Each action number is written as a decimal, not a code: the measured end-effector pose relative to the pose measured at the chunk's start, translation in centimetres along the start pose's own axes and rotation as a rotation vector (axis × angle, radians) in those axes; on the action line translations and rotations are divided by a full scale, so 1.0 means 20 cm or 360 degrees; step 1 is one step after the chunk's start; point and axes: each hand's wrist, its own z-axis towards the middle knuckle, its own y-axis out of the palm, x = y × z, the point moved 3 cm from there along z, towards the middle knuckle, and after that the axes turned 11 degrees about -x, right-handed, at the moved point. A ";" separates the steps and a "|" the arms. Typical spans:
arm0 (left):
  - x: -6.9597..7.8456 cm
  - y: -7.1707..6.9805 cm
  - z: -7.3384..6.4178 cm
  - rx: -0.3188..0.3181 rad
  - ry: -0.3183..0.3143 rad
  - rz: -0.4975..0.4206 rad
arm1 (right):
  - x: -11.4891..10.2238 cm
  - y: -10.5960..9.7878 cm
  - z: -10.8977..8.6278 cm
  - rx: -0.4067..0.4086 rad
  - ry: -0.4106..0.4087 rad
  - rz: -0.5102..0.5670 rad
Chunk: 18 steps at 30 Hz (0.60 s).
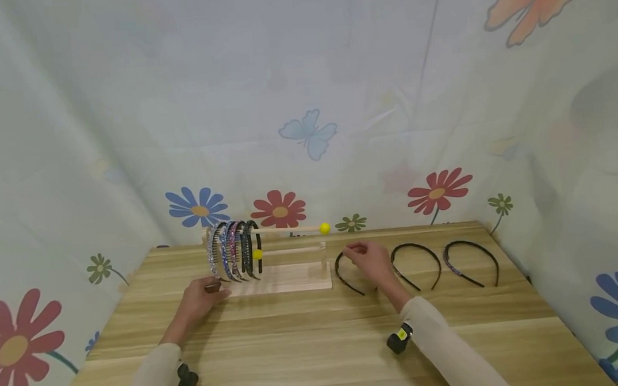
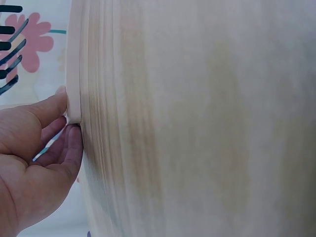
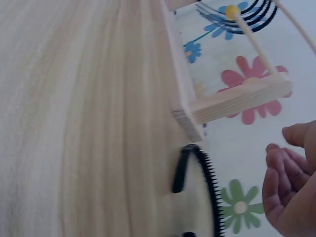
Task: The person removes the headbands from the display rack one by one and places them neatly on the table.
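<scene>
My left hand (image 1: 197,301) grips the front left corner of a wooden headband stand (image 1: 292,280); in the left wrist view thumb and fingers pinch the end of its base board (image 2: 74,64). Several glittery headbands (image 1: 226,251) hang on the left part of the stand's rods. On the right, my right hand (image 1: 371,265) hovers over a black headband (image 1: 350,283) lying on the table just beyond the stand. In the right wrist view its fingers (image 3: 279,182) are loosely bent and hold nothing, apart from that toothed black headband (image 3: 213,185).
Two more headbands lie farther right: a dark one (image 1: 416,245) and one with a purple glittery side (image 1: 451,263). Yellow balls (image 1: 324,228) cap the rods. Behind the wooden table (image 1: 295,343) hangs a flowered curtain (image 1: 234,133).
</scene>
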 end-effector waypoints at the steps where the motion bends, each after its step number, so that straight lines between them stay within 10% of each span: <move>1: 0.00 0.00 0.00 -0.0003 0.0003 0.0000 | -0.02 -0.01 -0.01 0.0008 -0.0045 0.0022; 18: -0.01 0.00 0.00 -0.0020 0.0000 -0.0009 | -0.30 -0.05 -0.18 0.0098 -0.0706 0.0250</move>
